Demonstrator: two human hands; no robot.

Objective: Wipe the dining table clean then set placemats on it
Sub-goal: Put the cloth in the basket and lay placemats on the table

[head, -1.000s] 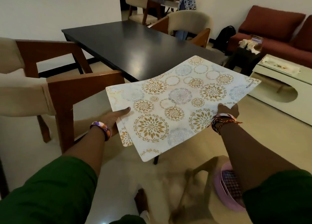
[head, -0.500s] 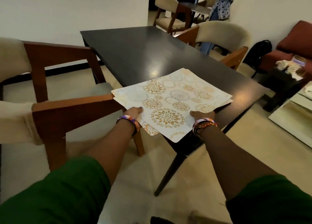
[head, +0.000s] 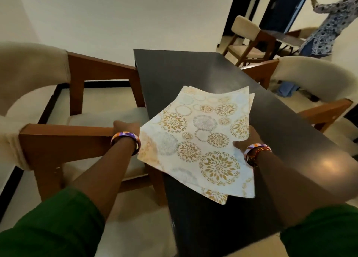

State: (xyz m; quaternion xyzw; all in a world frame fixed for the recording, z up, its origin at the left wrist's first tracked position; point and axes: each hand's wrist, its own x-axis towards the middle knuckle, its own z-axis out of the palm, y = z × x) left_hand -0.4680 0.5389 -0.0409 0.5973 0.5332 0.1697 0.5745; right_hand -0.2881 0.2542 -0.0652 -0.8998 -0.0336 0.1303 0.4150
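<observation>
While both hands grip a stack of white floral-patterned placemats point(head: 199, 142), the left hand point(head: 126, 127) holding its left edge and the right hand point(head: 247, 140) its right edge, the stack hangs over the dark rectangular dining table point(head: 280, 132), whose far half lies bare, between beige cushioned wooden chairs point(head: 64, 109).

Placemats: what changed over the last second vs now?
The stack of placemats went from being held in the air short of the table to being over the dark table near its left edge, apparently not laid flat yet. The camera also closed in on the table. Unchanged: the left hand and right hand keep their grip on opposite edges of the stack; the table carries nothing else.
</observation>
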